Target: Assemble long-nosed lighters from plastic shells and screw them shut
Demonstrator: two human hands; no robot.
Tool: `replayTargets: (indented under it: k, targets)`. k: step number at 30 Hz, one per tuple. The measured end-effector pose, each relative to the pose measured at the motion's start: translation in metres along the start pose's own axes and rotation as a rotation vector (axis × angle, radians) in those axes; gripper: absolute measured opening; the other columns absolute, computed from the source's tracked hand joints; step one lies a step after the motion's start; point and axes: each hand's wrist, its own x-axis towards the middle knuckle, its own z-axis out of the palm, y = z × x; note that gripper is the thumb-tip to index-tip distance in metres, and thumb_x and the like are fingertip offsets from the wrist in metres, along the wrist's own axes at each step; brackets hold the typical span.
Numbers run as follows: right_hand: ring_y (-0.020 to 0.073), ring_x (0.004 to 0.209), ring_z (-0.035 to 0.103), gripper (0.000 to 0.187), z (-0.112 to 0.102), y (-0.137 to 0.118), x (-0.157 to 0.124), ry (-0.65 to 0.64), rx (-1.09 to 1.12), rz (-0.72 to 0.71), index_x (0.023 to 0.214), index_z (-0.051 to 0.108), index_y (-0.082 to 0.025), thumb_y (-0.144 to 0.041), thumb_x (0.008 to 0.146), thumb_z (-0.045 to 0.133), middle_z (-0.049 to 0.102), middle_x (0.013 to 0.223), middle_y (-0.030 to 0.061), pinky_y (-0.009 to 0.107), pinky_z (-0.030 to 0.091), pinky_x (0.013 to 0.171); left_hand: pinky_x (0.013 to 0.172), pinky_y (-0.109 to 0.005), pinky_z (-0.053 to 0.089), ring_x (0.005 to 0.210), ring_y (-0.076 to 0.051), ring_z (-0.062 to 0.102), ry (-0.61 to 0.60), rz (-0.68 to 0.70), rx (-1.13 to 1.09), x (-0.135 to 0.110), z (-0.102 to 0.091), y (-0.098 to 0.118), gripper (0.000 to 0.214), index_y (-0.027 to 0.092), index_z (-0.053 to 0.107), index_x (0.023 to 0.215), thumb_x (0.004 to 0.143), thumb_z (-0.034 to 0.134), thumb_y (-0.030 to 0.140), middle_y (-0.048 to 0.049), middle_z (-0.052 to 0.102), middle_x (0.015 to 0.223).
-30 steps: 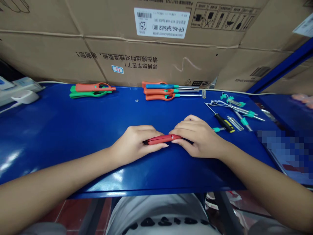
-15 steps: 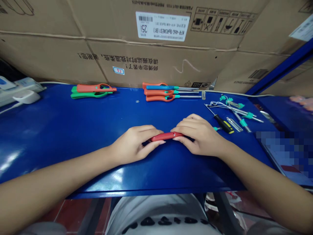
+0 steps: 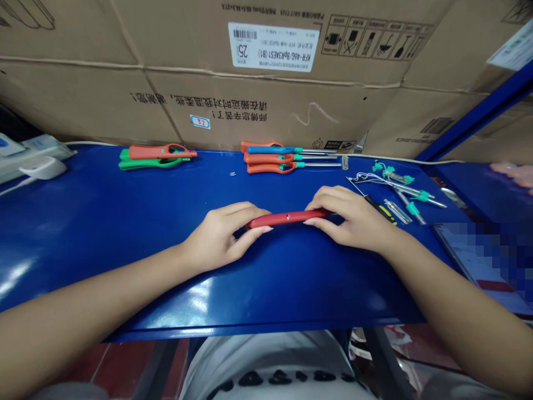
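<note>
A long red plastic handle piece (image 3: 287, 219) lies crosswise in front of me, held just above the blue table by both hands. My left hand (image 3: 222, 233) holds its left end between thumb and fingers. My right hand (image 3: 350, 219) grips its right end, and the fingertips hide that end. Beyond my right hand lies a black-and-yellow screwdriver (image 3: 381, 208), partly covered by my fingers. Metal rods with teal fittings and thin wires (image 3: 402, 188) lie further right.
The blue table (image 3: 125, 233) has orange and green lighter-like handles (image 3: 156, 156) and orange handles with metal rods (image 3: 275, 158) along its back. Cardboard boxes (image 3: 266, 111) stand behind it. A power strip (image 3: 29, 155) sits back left.
My hands have moved apart along the red piece, with the right hand sliding right. More of the piece now shows, and it sits slightly further from me.
</note>
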Motion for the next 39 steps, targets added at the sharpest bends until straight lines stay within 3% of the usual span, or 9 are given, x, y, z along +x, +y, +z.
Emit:
replayTargets:
  k: [8,12,14,17,19,25,28,39]
  targets:
    - [0.0207,0.077,0.058,0.016,0.003,0.002,-0.001,0.000,-0.049,-0.008,0.093,0.062,-0.020,-0.034,0.099,0.056,0.065,0.086,0.0064,0.035,0.043,0.073,0.080,-0.025,0.056,0.087,-0.016,0.071,-0.003,-0.072,-0.060,0.001,0.001,0.001,0.018,0.015,0.071,0.106,0.098,0.063,0.029,-0.0075,0.077,0.100]
    - [0.0216,0.086,0.065,0.018,0.008,0.006,0.000,-0.030,-0.009,0.031,0.101,0.067,-0.020,-0.030,0.102,0.052,0.070,0.095,0.0080,0.036,0.047,0.079,0.068,-0.019,0.054,0.069,-0.010,0.068,0.002,-0.190,-0.078,0.001,0.005,-0.001,0.027,0.017,0.066,0.121,0.100,0.059,0.032,-0.0028,0.077,0.096]
    - [0.0215,0.090,0.067,0.020,0.011,0.007,0.000,-0.015,0.034,0.038,0.104,0.069,-0.019,-0.027,0.103,0.051,0.072,0.098,0.0087,0.035,0.049,0.081,0.072,-0.020,0.055,0.074,-0.011,0.069,-0.019,-0.163,-0.067,0.001,0.006,-0.002,0.030,0.018,0.063,0.128,0.102,0.057,0.032,-0.0038,0.076,0.101]
    - [0.0204,0.088,0.068,0.023,0.012,0.007,0.001,0.030,0.103,0.064,0.101,0.071,-0.017,-0.026,0.103,0.050,0.072,0.096,0.0089,0.033,0.051,0.079,0.081,-0.024,0.055,0.089,-0.015,0.068,-0.054,-0.068,-0.005,0.000,0.004,-0.004,0.042,0.017,0.061,0.134,0.096,0.066,0.035,-0.0082,0.071,0.113]
    - [0.0198,0.085,0.068,0.023,0.012,0.006,0.001,0.022,0.125,0.076,0.099,0.073,-0.018,-0.026,0.102,0.051,0.073,0.093,0.0079,0.032,0.051,0.077,0.080,-0.023,0.055,0.087,-0.014,0.067,-0.074,-0.040,0.027,-0.001,0.003,-0.005,0.047,0.017,0.059,0.136,0.094,0.069,0.035,-0.0080,0.070,0.110]
    - [0.0162,0.085,0.068,0.030,0.013,-0.002,0.001,-0.041,0.217,0.061,0.114,0.072,-0.016,-0.028,0.106,0.045,0.073,0.094,0.0069,0.028,0.052,0.078,0.074,-0.022,0.052,0.079,-0.015,0.070,-0.121,-0.045,0.035,-0.001,0.001,-0.004,0.026,0.016,0.069,0.116,0.099,0.061,0.034,-0.0041,0.075,0.095]
    - [0.0181,0.096,0.069,0.029,0.017,-0.010,0.001,-0.064,0.232,-0.010,0.121,0.068,-0.016,-0.033,0.101,0.057,0.073,0.108,0.0090,0.030,0.053,0.086,0.076,-0.022,0.051,0.081,-0.015,0.071,-0.127,-0.032,0.019,-0.002,0.003,-0.004,0.022,0.016,0.070,0.111,0.100,0.060,0.032,-0.0039,0.075,0.094]
    - [0.0164,0.096,0.072,0.016,0.025,-0.016,0.002,-0.061,0.197,-0.096,0.110,0.071,-0.019,-0.026,0.100,0.060,0.078,0.106,0.0029,0.032,0.048,0.088,0.067,-0.024,0.049,0.071,-0.015,0.068,-0.152,0.070,0.053,-0.003,0.007,0.000,0.022,0.012,0.070,0.103,0.101,0.059,0.031,-0.0042,0.073,0.085]
